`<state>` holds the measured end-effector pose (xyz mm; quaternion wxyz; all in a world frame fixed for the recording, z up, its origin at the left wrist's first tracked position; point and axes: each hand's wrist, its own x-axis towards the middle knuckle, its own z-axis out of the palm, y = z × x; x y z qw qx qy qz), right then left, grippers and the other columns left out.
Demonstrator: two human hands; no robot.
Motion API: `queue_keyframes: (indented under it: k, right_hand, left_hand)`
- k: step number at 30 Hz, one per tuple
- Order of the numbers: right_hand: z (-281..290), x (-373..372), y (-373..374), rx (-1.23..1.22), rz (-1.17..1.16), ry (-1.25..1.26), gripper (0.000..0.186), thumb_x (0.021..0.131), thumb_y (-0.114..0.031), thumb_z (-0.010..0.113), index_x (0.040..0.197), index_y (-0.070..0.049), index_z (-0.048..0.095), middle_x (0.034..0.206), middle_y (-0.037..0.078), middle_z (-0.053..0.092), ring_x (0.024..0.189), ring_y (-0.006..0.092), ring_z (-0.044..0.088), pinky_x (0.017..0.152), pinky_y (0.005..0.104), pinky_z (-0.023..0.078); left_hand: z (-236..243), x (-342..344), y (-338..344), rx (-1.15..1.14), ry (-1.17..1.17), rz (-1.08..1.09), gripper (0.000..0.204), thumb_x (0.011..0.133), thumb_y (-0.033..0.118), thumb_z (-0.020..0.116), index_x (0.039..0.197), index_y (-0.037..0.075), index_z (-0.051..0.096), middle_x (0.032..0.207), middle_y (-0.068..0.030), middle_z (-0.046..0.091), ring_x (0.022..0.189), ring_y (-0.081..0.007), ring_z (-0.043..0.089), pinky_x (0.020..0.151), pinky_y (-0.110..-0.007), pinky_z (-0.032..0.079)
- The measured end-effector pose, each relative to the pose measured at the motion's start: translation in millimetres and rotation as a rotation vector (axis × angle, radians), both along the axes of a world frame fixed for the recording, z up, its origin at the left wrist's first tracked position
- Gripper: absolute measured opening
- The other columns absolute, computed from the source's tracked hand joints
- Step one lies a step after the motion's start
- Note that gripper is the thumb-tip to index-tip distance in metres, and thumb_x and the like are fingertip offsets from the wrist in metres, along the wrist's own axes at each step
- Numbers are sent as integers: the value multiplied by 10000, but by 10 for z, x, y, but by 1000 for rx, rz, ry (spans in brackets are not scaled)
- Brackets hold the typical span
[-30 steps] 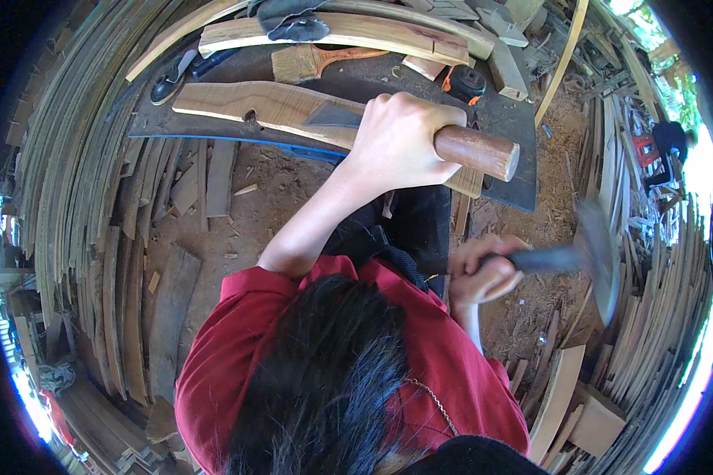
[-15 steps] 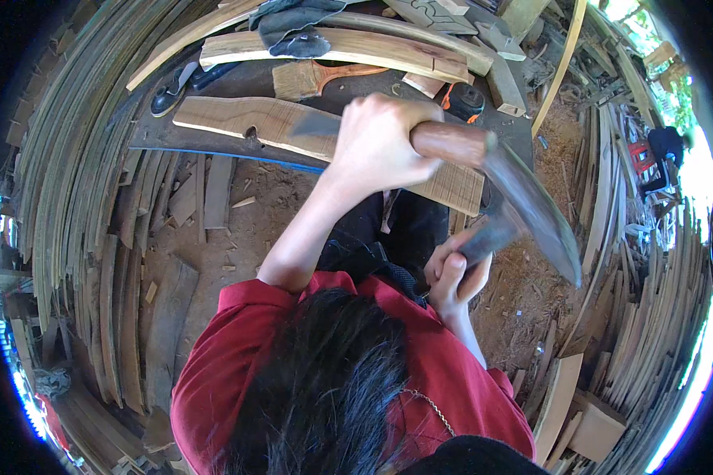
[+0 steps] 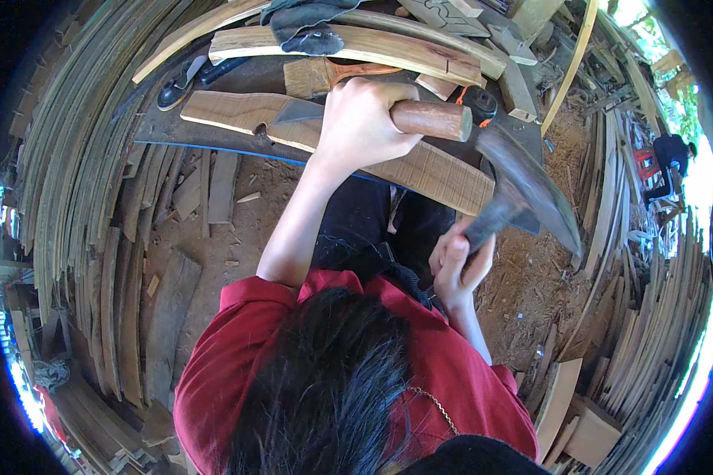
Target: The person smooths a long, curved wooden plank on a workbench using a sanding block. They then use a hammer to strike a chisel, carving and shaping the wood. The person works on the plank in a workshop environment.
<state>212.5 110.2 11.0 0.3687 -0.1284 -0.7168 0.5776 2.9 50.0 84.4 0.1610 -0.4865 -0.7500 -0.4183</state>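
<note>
Ringing the whole scene are stacks of thin curved wood strips (image 3: pixel 71 182), heaped along both sides and bending with the lens, with loose offcuts scattered on the dirt floor (image 3: pixel 214 237) between them. Across the top lies the dark bench (image 3: pixel 238 79), carrying several rough planks; the nearest, a pale carved plank (image 3: pixel 420 170) with a notched grain, runs slantwise across its front edge. Behind it sit a longer light plank (image 3: pixel 372 47), a crumpled grey cloth (image 3: pixel 305 24), a brush with a wooden handle (image 3: pixel 325 75) and a small black tool (image 3: pixel 178 87) at the left end. The person's dark hair and red shirt (image 3: pixel 238 372) fill the lower middle and hide the ground beneath. The left hand (image 3: pixel 364 123) is wrapped tight around a round wooden handle (image 3: pixel 432 119) resting on the carved plank. The right hand (image 3: pixel 455 265), lower and nearer the body, is closed around the shaft of a hatchet (image 3: pixel 523 194), its dark blade raised just right of the plank's end, above sawdust-covered ground.
</note>
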Motion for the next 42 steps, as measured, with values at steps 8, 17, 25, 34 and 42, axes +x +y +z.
queue_keyframes:
  k: [8,17,25,34,42]
  right_hand:
    - [-34,-236,-99,-454,39,658,244,946,-259,488,995,-31,415,591,45,453,416,84,399,403,221,354]
    - [64,-253,-131,-282,45,315,206,931,-198,497,1011,-60,367,597,23,431,424,74,387,388,226,326]
    - [-30,-274,-64,-45,61,-33,160,956,-196,442,1029,-76,366,566,-12,347,399,52,330,336,208,290]
    - [163,-419,-157,-252,58,472,268,946,-300,500,981,-75,359,561,8,368,404,72,359,345,228,316]
    - [136,-392,-71,-95,35,142,242,933,-244,535,997,-41,419,569,-1,428,474,66,448,387,223,352]
  left_hand:
    - [62,-19,-88,13,-25,1,173,592,267,711,726,166,673,598,-71,612,616,-288,635,588,-379,521]
    - [-18,-187,-160,-10,-13,40,157,596,252,706,706,154,653,589,-71,605,604,-286,632,570,-377,520]
    - [-71,-249,-175,-18,7,96,162,588,248,705,711,150,665,583,-74,609,592,-285,633,577,-375,523]
    - [-31,-339,-198,7,33,98,186,584,256,713,716,131,672,610,-84,627,601,-294,637,583,-373,525]
    - [-79,-496,-306,-1,20,156,230,582,269,725,761,128,697,651,-104,642,643,-290,649,606,-369,528]
